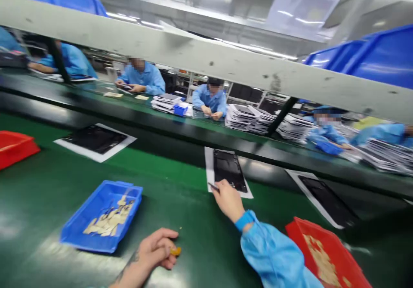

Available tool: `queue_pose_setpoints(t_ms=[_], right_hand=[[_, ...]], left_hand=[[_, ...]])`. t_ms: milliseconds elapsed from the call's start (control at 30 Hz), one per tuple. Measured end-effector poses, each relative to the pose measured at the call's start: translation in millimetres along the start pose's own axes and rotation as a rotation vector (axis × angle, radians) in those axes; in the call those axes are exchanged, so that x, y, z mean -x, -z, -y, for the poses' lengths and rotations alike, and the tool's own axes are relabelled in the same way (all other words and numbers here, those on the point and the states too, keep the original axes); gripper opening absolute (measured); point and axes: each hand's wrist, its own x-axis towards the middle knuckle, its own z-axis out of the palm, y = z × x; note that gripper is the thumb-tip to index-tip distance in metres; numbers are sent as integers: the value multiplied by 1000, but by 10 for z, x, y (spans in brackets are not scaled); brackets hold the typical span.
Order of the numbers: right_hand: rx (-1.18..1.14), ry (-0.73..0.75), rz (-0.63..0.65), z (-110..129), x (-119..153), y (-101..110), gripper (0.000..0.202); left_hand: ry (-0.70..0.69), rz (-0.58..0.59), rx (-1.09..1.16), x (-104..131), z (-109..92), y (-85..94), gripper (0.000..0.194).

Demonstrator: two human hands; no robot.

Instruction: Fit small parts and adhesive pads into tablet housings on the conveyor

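Observation:
My right hand is closed on a thin dark tool, whose exact kind is too blurred to tell. It is over the near edge of a black panel lying on a white sheet. My left hand hovers low above the green table with its fingers curled. At its fingertips shows a small orange-yellow piece; I cannot make out whether it is pinched or worn. Left of that hand stands a blue tray holding cream-coloured strips.
Another black panel lies at left, and a third black panel at right. Red trays stand at far left and lower right. Beyond a raised ledge, several people in blue work beside stacked sheets. A pale beam crosses above.

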Motion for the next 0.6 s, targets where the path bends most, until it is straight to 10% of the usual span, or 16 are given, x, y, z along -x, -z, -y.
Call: queue_pose_setpoints(t_ms=[233,600], right_hand=[[81,-206,108,189,-1260,-233,60],[75,-115,165,191,-1536,-382,43]], left_hand=[[-72,128,108,-68,-59,-19,52],[-18,143,128,-128,-182,-15,50]])
